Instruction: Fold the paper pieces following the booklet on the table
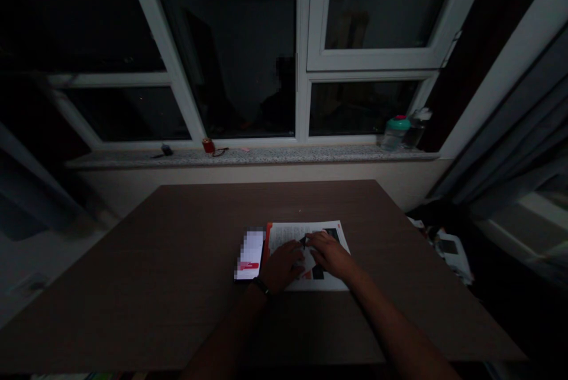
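Head view, hands: both are resting on a small white folded paper (309, 260) that is lying on top of a printed sheet (293, 237), mid-table, near the person's edge.
Left hand (282, 266): lying knuckles-up, fingers curled down and pressing the paper's left part flat; looks like it's pinning the piece so it isn't sliding. Dark band on the wrist.
Right hand (329, 254): fingers bent, tips pinching or pressing at the paper's upper edge by a small dark spot; too dim to tell whether it's gripping an edge or only pressing. Neither hand is spread wide.
Small paper: sitting betw. the two hands, touching both, mostly covered by them.
Printed sheet: lying flat under the hands w/ text and dark + orange blocks; seems to be serving as a work surface or reference, since it's squared to the person.
Phone (249, 261): lying face-up, screen lit, just beside the sheet's left edge, within easy glance of the left hand.
Table (177, 261): brown, wide, otherwise dim.
Windowsill (266, 157): holding a teal-lidded bottle (394, 132) at far right, a small red item (208, 145) near the middle; all well apart from the hands.
Light: v. low, night outside the window.
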